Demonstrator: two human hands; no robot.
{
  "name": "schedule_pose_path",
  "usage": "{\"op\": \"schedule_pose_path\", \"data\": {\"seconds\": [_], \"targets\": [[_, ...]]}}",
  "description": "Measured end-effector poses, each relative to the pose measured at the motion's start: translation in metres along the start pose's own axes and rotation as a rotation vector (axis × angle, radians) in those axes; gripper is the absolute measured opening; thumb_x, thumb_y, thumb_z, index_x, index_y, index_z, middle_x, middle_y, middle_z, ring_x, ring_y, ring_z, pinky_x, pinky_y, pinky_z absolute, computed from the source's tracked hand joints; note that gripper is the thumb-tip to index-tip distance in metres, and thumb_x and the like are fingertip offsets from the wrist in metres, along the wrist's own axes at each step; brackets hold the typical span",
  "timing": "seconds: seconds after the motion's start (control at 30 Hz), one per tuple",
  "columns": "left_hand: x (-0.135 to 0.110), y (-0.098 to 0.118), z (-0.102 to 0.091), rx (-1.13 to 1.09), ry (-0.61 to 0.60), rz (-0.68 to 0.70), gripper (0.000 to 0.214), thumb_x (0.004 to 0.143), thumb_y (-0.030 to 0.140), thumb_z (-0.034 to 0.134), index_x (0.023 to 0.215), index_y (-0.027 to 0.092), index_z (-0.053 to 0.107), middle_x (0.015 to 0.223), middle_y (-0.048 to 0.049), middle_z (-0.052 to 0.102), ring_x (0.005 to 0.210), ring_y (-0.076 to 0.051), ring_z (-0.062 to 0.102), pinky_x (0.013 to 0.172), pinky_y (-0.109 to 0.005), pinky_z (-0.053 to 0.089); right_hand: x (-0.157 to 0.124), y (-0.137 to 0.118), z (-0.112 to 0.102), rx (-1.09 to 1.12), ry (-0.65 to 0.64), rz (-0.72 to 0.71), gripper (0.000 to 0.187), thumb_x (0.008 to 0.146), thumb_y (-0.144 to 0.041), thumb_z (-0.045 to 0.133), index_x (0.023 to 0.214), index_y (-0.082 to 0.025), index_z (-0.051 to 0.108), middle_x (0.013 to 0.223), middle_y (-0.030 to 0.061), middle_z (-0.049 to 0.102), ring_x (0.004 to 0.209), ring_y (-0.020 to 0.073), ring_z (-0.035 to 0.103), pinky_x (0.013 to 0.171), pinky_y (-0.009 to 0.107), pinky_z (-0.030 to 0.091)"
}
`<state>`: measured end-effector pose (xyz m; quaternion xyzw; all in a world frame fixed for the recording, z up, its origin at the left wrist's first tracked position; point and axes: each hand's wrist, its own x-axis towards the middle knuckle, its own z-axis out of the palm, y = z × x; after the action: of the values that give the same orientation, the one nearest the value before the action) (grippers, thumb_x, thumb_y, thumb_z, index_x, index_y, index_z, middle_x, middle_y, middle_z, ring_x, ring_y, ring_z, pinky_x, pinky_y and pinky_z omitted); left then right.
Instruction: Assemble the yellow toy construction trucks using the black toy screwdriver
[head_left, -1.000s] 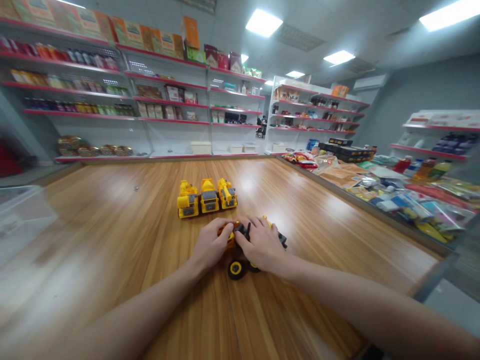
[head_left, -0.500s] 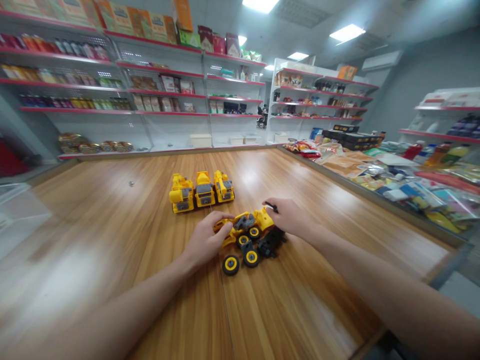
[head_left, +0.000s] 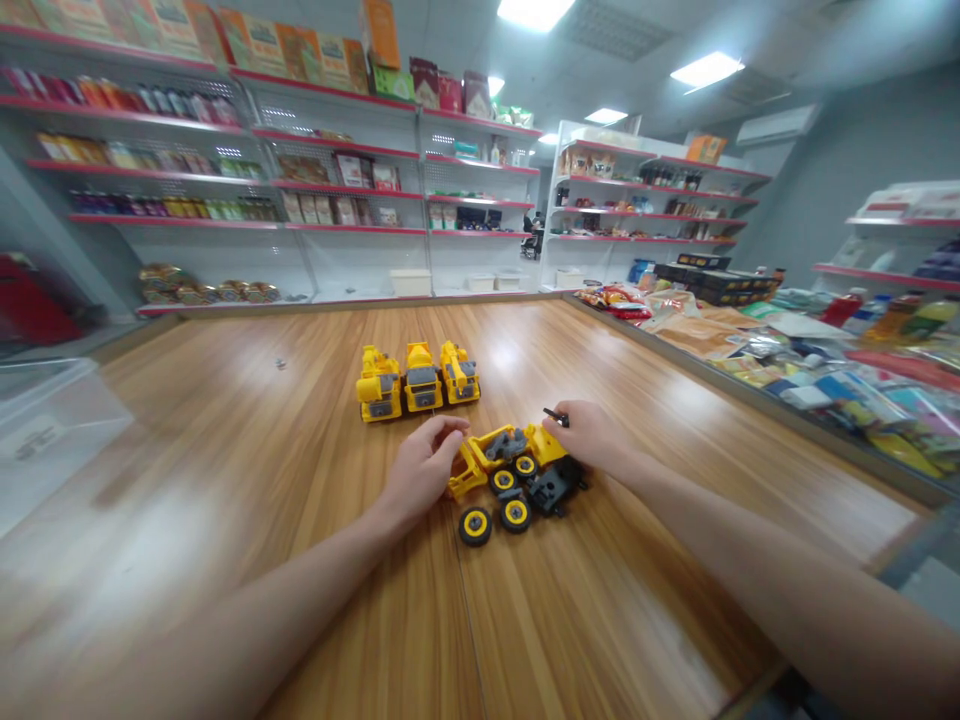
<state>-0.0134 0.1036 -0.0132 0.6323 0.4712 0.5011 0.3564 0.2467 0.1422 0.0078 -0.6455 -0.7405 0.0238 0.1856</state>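
Note:
My right hand (head_left: 592, 432) is closed around a small black rod-shaped piece (head_left: 556, 416) whose end sticks out past the fingers; its kind is unclear. Just below that hand lie a yellow toy truck part (head_left: 545, 443) and a black chassis piece (head_left: 553, 486). My left hand (head_left: 421, 465) has thumb and fingertips pressed together beside a yellow frame-like part (head_left: 466, 474); anything in the pinch is hidden. Between the hands are a grey toy part (head_left: 508, 444) and several black wheels with yellow hubs, among them a loose wheel (head_left: 475, 526) nearest me.
Three yellow toy trucks, one a mixer-like truck (head_left: 379, 385), stand in a row behind my left hand. A clear plastic bin (head_left: 64, 430) is at the left table edge. Small bits (head_left: 280, 363) lie far left. Packaged goods (head_left: 810, 370) are heaped beyond the right rim.
My left hand has drawn back slightly from the yellow parts, and its fingers have come together. The right hand still grips the black piece. The whole view has shifted a little.

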Motion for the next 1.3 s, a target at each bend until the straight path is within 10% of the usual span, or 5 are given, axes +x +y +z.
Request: {"op": "schedule_pose_path", "data": {"seconds": [0.37, 0.67, 1.3], "targets": [[-0.007, 0.011, -0.002, 0.096, 0.062, 0.171, 0.024, 0.088, 0.035, 0.053, 0.103, 0.018, 0.063, 0.102, -0.0064, 0.066, 0.094, -0.02, 0.062, 0.085, -0.033, 0.049, -0.006, -0.014, -0.017, 0.086, 0.249, 0.001, 0.031, 0.095, -0.04, 0.043, 0.083, -0.019, 0.062, 0.078, 0.0063, 0.069, 0.07, 0.0171, 0.062, 0.058, 0.025, 0.036], [-0.018, 0.027, -0.003, 0.355, -0.089, 0.576, 0.043, 0.075, 0.039, 0.071, 0.113, 0.02, 0.06, 0.111, -0.0101, 0.064, 0.112, -0.029, 0.052, 0.1, -0.045, 0.043, -0.052, -0.062, -0.026, 0.477, 0.35, -0.525, 0.015, 0.093, -0.033, 0.055, 0.09, -0.02, 0.063, 0.079, 0.0016, 0.07, 0.067, 0.0127, 0.064, 0.063, 0.023, 0.046], [-0.003, 0.014, 0.002, -0.315, 0.199, 0.048, 0.029, 0.084, 0.044, 0.059, 0.092, 0.016, 0.061, 0.082, -0.0015, 0.066, 0.07, -0.014, 0.06, 0.062, -0.023, 0.048, -0.038, -0.051, -0.019, 0.181, 0.123, -0.341, 0.028, 0.091, -0.038, 0.051, 0.076, -0.02, 0.066, 0.059, 0.0001, 0.061, 0.053, 0.0123, 0.052, 0.054, 0.024, 0.033]]}}
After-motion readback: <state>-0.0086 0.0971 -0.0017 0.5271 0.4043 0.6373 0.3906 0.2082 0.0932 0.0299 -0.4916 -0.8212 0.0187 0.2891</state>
